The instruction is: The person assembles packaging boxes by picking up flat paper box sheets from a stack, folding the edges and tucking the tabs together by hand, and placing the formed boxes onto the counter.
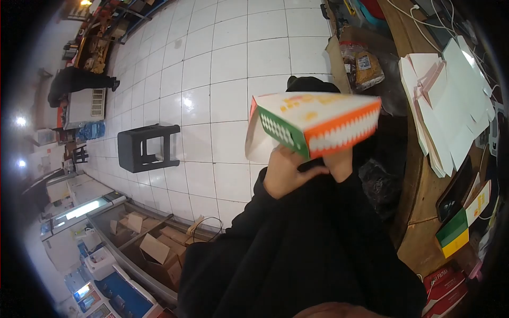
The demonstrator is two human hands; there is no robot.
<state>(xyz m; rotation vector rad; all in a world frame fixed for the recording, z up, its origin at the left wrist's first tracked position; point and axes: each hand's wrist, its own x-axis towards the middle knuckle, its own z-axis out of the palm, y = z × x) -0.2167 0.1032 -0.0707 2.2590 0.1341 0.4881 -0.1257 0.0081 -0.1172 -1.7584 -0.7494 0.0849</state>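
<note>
A printed cardboard food box [339, 114], white with orange and green sides and yellow print, is held up in front of my body. One flap [258, 140] on its left stands out, showing a plain white inner face. My left hand [286, 172] grips the lower edge near the green side. My right hand [339, 163] holds the underside below the orange side. The box hides most of the fingers of both hands.
To the right, a wooden table [419, 204] bears a stack of flat white cardboard sheets [450, 106], a phone and cables. A dark plastic stool [130, 149] stands on the tiled floor to the left. Cartons [159, 249] fill a bin at lower left. Another person [79, 85] bends over far left.
</note>
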